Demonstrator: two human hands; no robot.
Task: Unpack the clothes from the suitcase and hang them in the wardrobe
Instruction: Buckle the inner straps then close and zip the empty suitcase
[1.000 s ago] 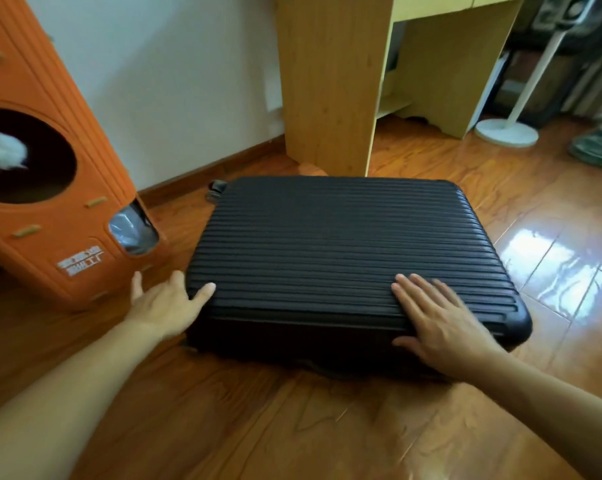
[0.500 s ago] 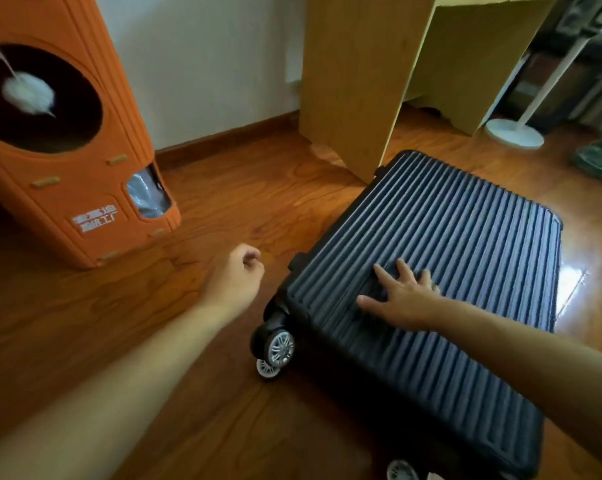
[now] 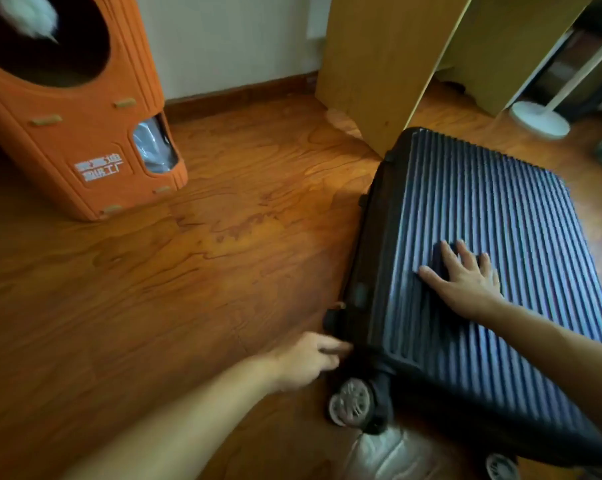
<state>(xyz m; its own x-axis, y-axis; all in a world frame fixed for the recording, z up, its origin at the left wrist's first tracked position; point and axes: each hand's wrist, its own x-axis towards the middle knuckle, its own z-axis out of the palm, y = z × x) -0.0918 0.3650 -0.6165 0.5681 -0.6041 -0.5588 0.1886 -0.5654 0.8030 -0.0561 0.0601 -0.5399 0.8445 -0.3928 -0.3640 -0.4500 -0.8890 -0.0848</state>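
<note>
— Hands first: what are they doing?

— Right hand (image 3: 465, 278) lies flat on the ribbed top of the dark suitcase (image 3: 483, 237), fingers straight and spread, palm down. Left hand (image 3: 306, 358) reaches to the suitcase's near left edge, fingers stretched forward and touching the dark side just above a wheel (image 3: 349, 401). It is blurred, so I cannot tell whether the fingertips pinch anything there.

— And the suitcase itself?

— Closed, lying flat on the wooden floor (image 3: 188, 271), at the right of the view, with its wheeled end toward the person. A second wheel (image 3: 500, 467) shows at the bottom edge. Its far corner sits just beside the leg panel of a light wooden desk (image 3: 379, 64).

— Anything else around?

— An orange cat house (image 3: 78, 133) stands on the floor at the left, well apart from the suitcase, with a round dark opening and a white fluffy ball (image 3: 27, 12) hanging in it. A white fan base (image 3: 540, 119) sits behind the desk at the upper right. Something pale and blurred lies under the near wheel; I cannot tell what it is.
</note>
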